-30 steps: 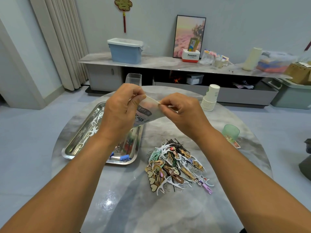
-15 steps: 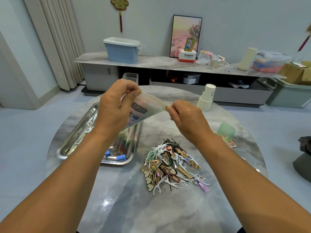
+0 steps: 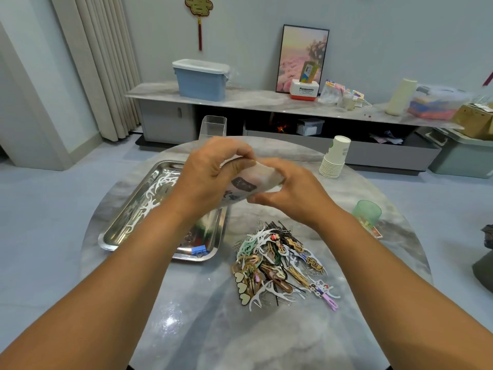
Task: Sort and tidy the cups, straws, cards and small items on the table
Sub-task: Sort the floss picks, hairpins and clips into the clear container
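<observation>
My left hand and my right hand hold a small translucent plastic bag with dark print, up over the middle of the round marble table. The left fingers curl round its upper left part; the right fingers wrap its right end. Below the hands lies a pile of small items: hair clips, floss picks, pins. A steel tray on the left holds white floss picks and a blue clip. A stack of paper cups stands at the back right, a green cup at the right.
A clear square container stands at the table's far edge. Small cards lie under the green cup. Behind the table runs a long low cabinet with a blue bin and boxes. A dark object sits on the floor at right.
The hands have come together: the right hand moved left and closed over the bag, which was stretched out between them half a second ago. The bag is now bunched up.
</observation>
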{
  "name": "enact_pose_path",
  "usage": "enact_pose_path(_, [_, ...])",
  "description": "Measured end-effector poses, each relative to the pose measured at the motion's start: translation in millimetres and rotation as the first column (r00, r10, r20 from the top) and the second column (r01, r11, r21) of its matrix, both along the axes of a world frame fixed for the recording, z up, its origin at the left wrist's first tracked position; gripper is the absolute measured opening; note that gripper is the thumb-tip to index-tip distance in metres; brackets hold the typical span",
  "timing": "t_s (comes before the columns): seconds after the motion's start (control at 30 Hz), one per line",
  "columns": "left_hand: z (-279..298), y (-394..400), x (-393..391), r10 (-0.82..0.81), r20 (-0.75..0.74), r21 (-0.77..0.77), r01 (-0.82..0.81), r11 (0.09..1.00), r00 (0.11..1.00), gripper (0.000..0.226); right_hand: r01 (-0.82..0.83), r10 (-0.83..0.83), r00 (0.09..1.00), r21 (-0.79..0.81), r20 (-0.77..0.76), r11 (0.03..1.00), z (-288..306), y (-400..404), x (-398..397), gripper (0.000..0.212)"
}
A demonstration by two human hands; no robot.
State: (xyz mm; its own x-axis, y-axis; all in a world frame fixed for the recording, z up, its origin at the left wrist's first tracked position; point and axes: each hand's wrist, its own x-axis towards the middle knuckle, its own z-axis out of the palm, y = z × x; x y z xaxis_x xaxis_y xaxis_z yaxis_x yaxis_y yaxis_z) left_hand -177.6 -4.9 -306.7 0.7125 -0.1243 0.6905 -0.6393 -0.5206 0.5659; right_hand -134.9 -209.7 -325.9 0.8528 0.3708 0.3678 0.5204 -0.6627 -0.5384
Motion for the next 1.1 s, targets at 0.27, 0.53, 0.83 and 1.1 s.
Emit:
enact_pose_path(0.27, [-23,10,8,0.043,-0.247,-0.052,-0.058,0.997,0.968,0.053,0.216,-0.129,0.971,0.515,-0.2,0.83,-12,-8,12,0.019])
enact_pose_path(0.53, [-80,54,20,0.31,-0.71,0.34,-0.077,0.937,0.632,0.079,0.724,-0.079,0.683,0.658,-0.727,0.204,-40,-34,30,0.025])
enact_pose_path(0.83, [-112,30,15,0.399,-0.664,0.604,0.139,0.785,0.632,0.069,0.878,0.248,0.473,0.475,-0.845,-0.058,-76,-49,54,0.041])
enact_pose_path(1.1, [-124,10,11,0.252,-0.742,0.424,0.144,0.894,0.621,0.071,0.902,0.01,0.343,0.332,-0.939,0.275,-76,-40,46,0.035])
